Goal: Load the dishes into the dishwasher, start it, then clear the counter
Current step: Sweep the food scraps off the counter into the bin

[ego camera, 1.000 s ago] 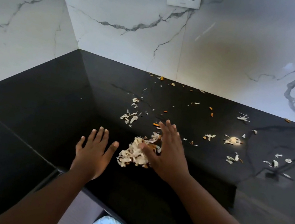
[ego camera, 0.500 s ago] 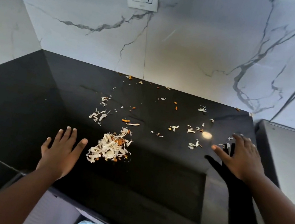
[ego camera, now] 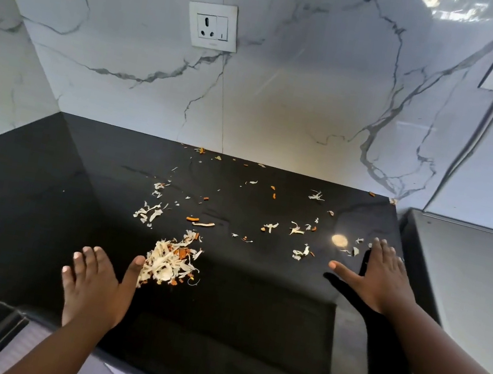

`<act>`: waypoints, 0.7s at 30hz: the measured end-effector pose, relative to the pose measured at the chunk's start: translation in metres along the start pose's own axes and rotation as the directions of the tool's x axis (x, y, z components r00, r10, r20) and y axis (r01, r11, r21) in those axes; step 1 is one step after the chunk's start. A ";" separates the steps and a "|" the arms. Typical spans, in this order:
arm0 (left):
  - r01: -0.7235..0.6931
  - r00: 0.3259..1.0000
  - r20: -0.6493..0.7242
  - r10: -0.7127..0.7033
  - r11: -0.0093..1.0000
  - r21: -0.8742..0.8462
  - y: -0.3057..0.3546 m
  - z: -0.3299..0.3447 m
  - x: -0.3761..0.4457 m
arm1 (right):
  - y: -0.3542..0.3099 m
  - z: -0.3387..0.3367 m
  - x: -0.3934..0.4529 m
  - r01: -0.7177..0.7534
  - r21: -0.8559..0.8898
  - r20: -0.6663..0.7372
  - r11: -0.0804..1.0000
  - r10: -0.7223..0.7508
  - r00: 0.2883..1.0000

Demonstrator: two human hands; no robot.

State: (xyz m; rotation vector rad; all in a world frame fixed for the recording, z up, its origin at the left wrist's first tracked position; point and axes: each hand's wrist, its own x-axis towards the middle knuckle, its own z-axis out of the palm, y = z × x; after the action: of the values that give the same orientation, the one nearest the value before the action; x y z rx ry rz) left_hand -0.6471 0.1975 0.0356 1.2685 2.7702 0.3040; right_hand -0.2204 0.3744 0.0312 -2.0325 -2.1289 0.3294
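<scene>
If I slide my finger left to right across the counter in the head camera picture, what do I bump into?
Left hand → scrap pile → small scraps → right hand.

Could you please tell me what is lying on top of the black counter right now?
On the black counter lie a heap of vegetable peels beside the left hand, and scattered scraps near the flat right hand. Anything beneath the palms is covered.

Heap of scraps [ego camera: 170, 265] on worktop [ego camera: 248, 319] centre-frame, beside left hand [ego camera: 94, 287]; loose bits [ego camera: 299, 252] toward right hand [ego camera: 381, 281], frame right.
</scene>
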 end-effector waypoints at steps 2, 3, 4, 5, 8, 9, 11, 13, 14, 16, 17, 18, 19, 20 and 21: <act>-0.001 1.000 0.011 0.001 0.999 0.038 0.000 0.001 0.004 | -0.004 -0.001 0.008 0.038 -0.042 0.052 0.998 -0.036 0.998; -0.005 1.000 0.015 0.005 0.999 0.048 0.000 0.001 0.005 | -0.007 -0.002 0.012 0.069 -0.058 0.078 0.996 -0.064 0.995; -0.010 1.000 0.019 0.009 0.998 0.059 0.000 0.001 0.006 | -0.010 -0.004 0.016 0.102 -0.068 0.102 0.992 -0.095 0.990; -0.011 1.000 0.027 0.010 0.998 0.067 -0.001 0.002 0.006 | -0.013 -0.005 0.022 0.136 -0.077 0.125 0.988 -0.126 0.984; -0.012 0.999 0.042 0.009 0.997 0.079 -0.001 0.002 0.009 | -0.022 -0.004 0.040 0.203 -0.091 0.161 0.975 -0.187 0.969; -0.013 0.999 0.047 0.009 0.996 0.084 0.000 0.001 0.008 | -0.024 -0.004 0.046 0.219 -0.096 0.172 0.971 -0.200 0.965; -0.014 0.999 0.049 0.010 0.996 0.085 0.000 0.002 0.008 | -0.030 -0.005 0.057 0.259 -0.104 0.195 0.960 -0.235 0.952; -0.014 0.999 0.049 0.010 0.996 0.087 0.000 0.002 0.009 | -0.039 -0.006 0.065 0.318 -0.100 0.228 0.943 -0.289 0.930; -0.016 0.999 0.050 0.012 0.996 0.090 0.000 0.002 0.009 | -0.045 -0.007 0.066 0.361 -0.094 0.244 0.928 -0.330 0.912; -0.012 0.999 0.048 0.008 0.996 0.091 -0.001 0.003 0.011 | -0.067 -0.003 0.066 0.489 -0.080 0.291 0.869 -0.449 0.845; -0.011 0.999 0.048 0.007 0.996 0.091 -0.001 0.003 0.011 | -0.082 0.001 0.064 0.562 -0.075 0.323 0.824 -0.513 0.795; -0.016 0.999 0.048 0.011 0.995 0.094 -0.001 0.002 0.010 | -0.099 0.006 0.060 0.630 -0.071 0.352 0.774 -0.571 0.742; -0.023 0.999 0.047 0.018 0.995 0.096 -0.001 0.002 0.010 | -0.116 0.012 0.056 0.681 -0.064 0.371 0.729 -0.616 0.695; -0.025 0.999 0.046 0.021 0.995 0.098 -0.001 0.002 0.010 | -0.132 0.018 0.052 0.716 -0.053 0.380 0.696 -0.649 0.659; -0.025 0.999 0.047 0.020 0.995 0.101 -0.001 0.001 0.010 | -0.146 0.024 0.048 0.739 -0.041 0.382 0.672 -0.673 0.634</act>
State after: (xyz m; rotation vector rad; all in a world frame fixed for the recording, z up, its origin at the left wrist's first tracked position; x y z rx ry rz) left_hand -0.6543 0.2043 0.0341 1.3118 2.7664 0.1342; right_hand -0.3699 0.4151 0.0483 -1.0574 -3.0726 0.3626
